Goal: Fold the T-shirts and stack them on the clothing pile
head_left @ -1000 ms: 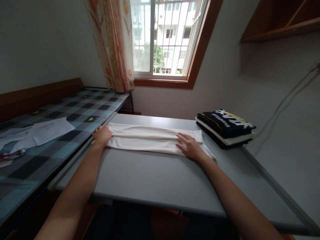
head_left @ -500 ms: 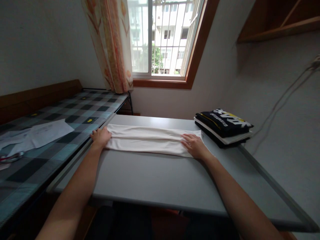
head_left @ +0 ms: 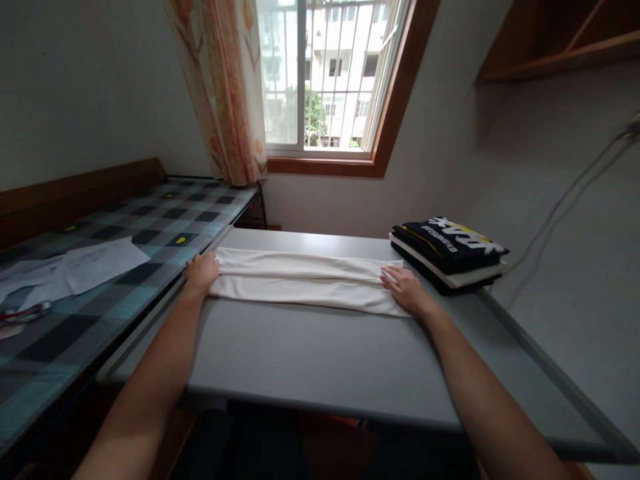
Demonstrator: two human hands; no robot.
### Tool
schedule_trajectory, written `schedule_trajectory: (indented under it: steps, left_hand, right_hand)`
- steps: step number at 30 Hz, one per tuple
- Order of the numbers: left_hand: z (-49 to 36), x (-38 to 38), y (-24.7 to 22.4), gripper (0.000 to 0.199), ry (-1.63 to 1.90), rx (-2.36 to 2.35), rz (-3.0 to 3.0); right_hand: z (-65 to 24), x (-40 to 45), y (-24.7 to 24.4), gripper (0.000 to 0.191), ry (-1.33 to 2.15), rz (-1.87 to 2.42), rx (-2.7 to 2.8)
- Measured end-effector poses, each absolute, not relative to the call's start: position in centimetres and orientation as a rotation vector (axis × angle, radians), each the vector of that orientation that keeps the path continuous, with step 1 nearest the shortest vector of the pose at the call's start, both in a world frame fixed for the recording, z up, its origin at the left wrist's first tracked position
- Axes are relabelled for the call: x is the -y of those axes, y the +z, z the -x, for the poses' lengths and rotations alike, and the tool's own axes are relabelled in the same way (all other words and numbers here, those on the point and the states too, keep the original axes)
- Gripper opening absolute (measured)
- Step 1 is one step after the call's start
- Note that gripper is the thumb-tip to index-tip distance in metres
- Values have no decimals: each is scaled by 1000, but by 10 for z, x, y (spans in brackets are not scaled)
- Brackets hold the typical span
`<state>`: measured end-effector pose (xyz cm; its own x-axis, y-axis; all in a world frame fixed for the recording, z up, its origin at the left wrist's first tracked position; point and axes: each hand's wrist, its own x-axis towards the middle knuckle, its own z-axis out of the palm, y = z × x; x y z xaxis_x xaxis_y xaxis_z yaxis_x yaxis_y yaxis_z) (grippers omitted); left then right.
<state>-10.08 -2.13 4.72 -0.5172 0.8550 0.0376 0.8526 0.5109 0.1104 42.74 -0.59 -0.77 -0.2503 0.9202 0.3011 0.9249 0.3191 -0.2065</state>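
Observation:
A long white cloth, folded into a strip with a lengthwise seam along its middle, lies across the grey-white table. At its left end is my left hand, its fingers bent together on the cloth's edge; the fingertips are partly hidden. My right hand rests palm down on the right end of the strip, fingers stretched out and slightly apart. The cloth's right edge is partly covered by this hand.
Folded dark and white clothes are stacked at the table's back right. To the left, a bed with a checked cover holds white papers and a small red and silver object. A shelf hangs upper right.
My right hand has slid rightward along the cloth to its right end, uncovering more of the strip. My left hand has hardly moved.

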Motion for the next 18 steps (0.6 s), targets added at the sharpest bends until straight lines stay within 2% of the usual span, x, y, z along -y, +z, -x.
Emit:
schedule_trajectory:
  steps: [11, 18]
  left_hand:
    - [104, 15, 44, 45, 75, -2716, -1603]
    - [124, 7, 63, 69, 157, -2504, -1681]
  right_hand:
    - [-430, 1, -13, 45, 7, 1595, 2225]
    - [-426, 6, -7, 44, 69, 1584, 2220]
